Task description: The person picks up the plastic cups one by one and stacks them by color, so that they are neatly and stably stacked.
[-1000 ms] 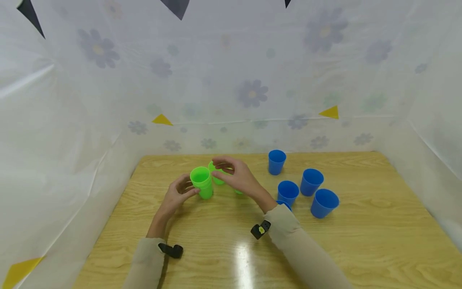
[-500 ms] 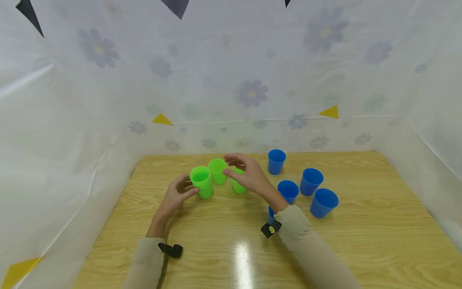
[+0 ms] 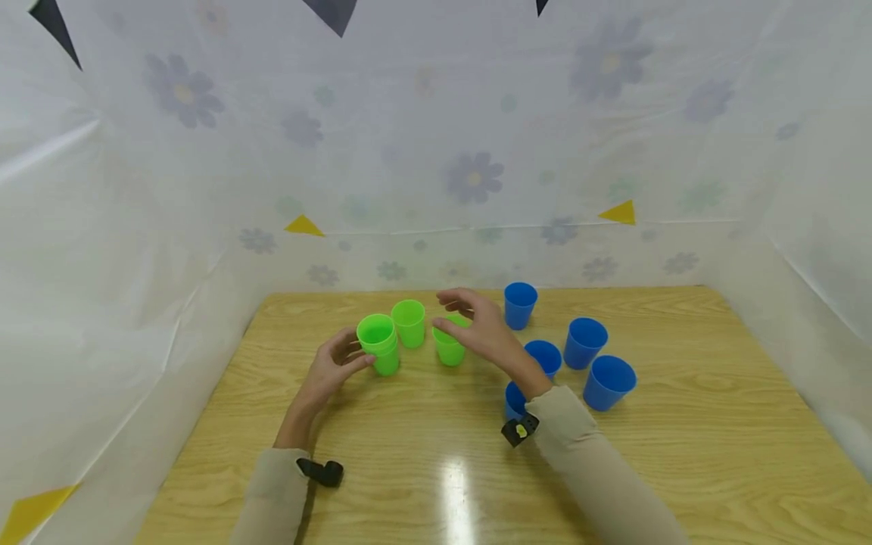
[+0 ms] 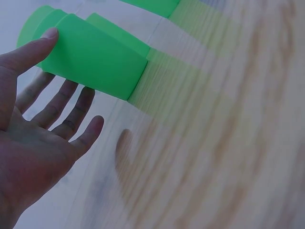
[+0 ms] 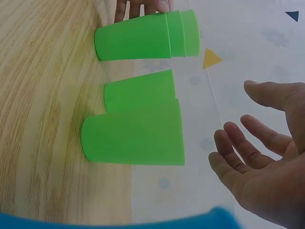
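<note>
Green stack (image 3: pixel 379 342) | nested cups, left hand (image 3: pixel 330 369) holding | single cup (image 3: pixel 450 345) empty

No readable text, label, brand, number or sign appears in any of the three views. The green cups (image 3: pixel 381 341) and blue cups (image 3: pixel 586 341) carry plain, unprinted walls. The backdrop sheet (image 3: pixel 477 151) bears only flower prints and coloured triangles — no lettering. The wooden table (image 3: pixel 681 454) shows bare grain. The small black device (image 3: pixel 519 431) at the right sleeve carries a yellow mark — too small to read as a character or logo.
</note>
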